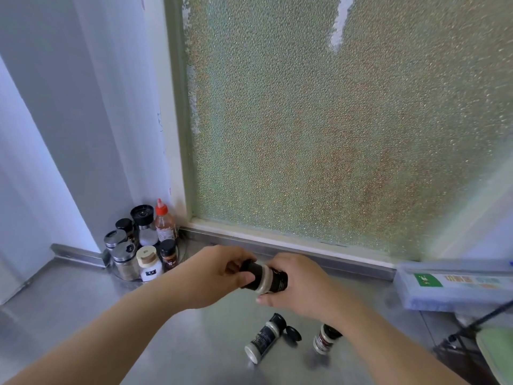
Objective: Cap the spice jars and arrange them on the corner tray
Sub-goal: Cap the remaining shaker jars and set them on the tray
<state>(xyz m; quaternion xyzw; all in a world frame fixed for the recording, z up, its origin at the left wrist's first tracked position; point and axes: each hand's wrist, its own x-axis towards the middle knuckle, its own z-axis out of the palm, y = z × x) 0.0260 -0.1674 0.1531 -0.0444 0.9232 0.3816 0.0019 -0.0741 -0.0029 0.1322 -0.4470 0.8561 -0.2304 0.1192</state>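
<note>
Head view: both hands closed on one spice jar [270, 279] above the steel counter [180, 343].

Held sideways in mid-air, near the window sill. Left hand [219, 276] curled round the black cap [248, 273] end, thumb and fingers pinching it. Right hand [299, 282] wrapped round the jar body, thumb underneath. Below, lying on the counter: an uncapped jar [265, 339] with a loose black lid [293, 333] just beside its mouth, and a second jar [324, 339] partly hidden by the right forearm. In the far left corner, a round tray [122, 276] crowded with upright capped jars, a grinder [143, 223] and a red-topped bottle [164, 222].
</note>
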